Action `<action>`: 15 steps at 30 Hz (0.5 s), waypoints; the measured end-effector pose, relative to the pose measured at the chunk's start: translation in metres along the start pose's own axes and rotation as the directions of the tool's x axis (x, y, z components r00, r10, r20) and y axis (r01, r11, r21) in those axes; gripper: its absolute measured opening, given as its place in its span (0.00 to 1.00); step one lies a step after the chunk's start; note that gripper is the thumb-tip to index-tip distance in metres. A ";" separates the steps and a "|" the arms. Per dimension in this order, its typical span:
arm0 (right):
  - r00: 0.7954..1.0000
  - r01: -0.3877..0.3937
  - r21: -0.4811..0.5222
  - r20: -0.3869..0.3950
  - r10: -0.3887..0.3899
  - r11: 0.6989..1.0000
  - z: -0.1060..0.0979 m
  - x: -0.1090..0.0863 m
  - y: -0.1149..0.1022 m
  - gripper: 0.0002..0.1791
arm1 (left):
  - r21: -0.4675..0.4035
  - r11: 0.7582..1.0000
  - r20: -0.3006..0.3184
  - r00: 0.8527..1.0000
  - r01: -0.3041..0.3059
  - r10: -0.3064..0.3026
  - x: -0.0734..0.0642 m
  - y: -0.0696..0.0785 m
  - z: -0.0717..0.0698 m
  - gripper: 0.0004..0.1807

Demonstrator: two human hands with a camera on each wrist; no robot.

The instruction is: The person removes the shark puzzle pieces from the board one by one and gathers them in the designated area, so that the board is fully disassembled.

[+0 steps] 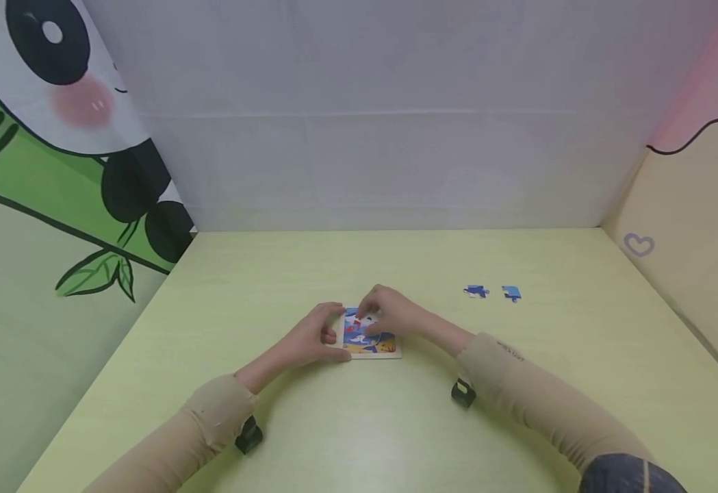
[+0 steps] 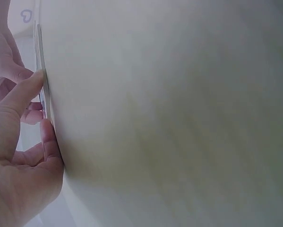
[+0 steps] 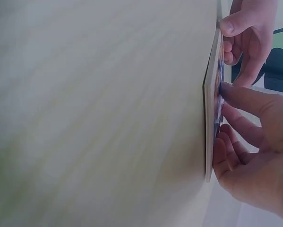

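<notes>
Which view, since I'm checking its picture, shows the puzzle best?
Head: it looks down on the puzzle, face-up, though the right hand covers part. Left wrist shows mainly its thin edge, partly behind the left hand; right wrist, its edge and a narrow strip of its top.

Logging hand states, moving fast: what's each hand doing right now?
Left hand: holding the flat, white-rimmed, blue-and-orange puzzle board by its edges.
Right hand: touching the board's face; whether it pinches a piece cannot be told.
</notes>
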State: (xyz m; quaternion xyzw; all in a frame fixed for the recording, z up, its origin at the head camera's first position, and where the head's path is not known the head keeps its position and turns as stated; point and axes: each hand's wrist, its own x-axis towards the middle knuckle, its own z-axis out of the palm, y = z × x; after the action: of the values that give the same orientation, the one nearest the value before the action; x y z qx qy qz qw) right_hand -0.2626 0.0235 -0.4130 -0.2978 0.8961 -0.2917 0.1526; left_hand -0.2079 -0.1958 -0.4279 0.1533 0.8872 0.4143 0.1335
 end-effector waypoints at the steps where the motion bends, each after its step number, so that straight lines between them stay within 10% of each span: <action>1: 1.000 0.005 0.004 -0.001 -0.005 1.000 0.000 0.000 0.000 0.14 | -0.001 1.000 0.001 1.000 0.005 -0.005 0.000 0.000 0.000 0.50; 15: 0.999 0.019 0.029 -0.035 -0.018 0.999 0.001 0.004 -0.001 0.25 | 0.017 1.000 -0.003 1.000 0.000 0.000 0.001 -0.001 0.003 0.51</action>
State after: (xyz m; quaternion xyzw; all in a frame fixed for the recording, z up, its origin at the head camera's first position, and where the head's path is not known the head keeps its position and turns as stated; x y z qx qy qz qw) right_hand -0.2650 0.0199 -0.4132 -0.2986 0.8915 -0.3111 0.1387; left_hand -0.2080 -0.1943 -0.4304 0.1537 0.8908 0.4071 0.1309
